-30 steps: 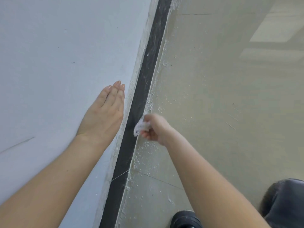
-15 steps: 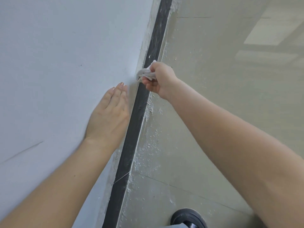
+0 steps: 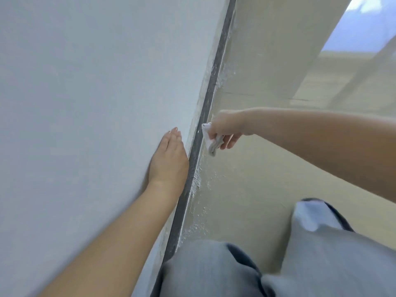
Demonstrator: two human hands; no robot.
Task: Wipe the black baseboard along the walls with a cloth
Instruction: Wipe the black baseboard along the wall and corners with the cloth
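1. Against the pale wall (image 3: 85, 103) on the left side of the view, the left hand (image 3: 169, 159) lies flat with its palm on the paint, just beside the baseboard (image 3: 194, 157); it looks to be there as a prop, taking some of the body's weight while the person leans low

2. Its fingers (image 3: 174, 136) are stretched out straight and pressed close together, pointing along the wall, and they have hold of nothing; the forearm runs up from the lower left corner in a nearly straight line to the wrist

3. Next to that hand the baseboard runs as a narrow dark strip from the bottom of the view up to the top, between the wall and the floor (image 3: 246, 189); white specks and smears show on it and on the floor close beside it, so by my reading plenty of wiping is left

4. Just right of the strip, the cloth (image 3: 211, 143) is a small crumpled white wad; its upper end sits at the edge of the baseboard and its lower end hangs loose over the floor, though whether it truly presses on the strip I cannot tell

5. Over the cloth, the right hand (image 3: 227, 127) is curled closed around it, thumb and fingers pinching it from above, likely so a bunched pad meets the narrow face; the wrist bends down and the forearm reaches in from the right edge, nearly level

6. Low on the right, the person's knees in grey trousers (image 3: 321, 254) are bent near the wall
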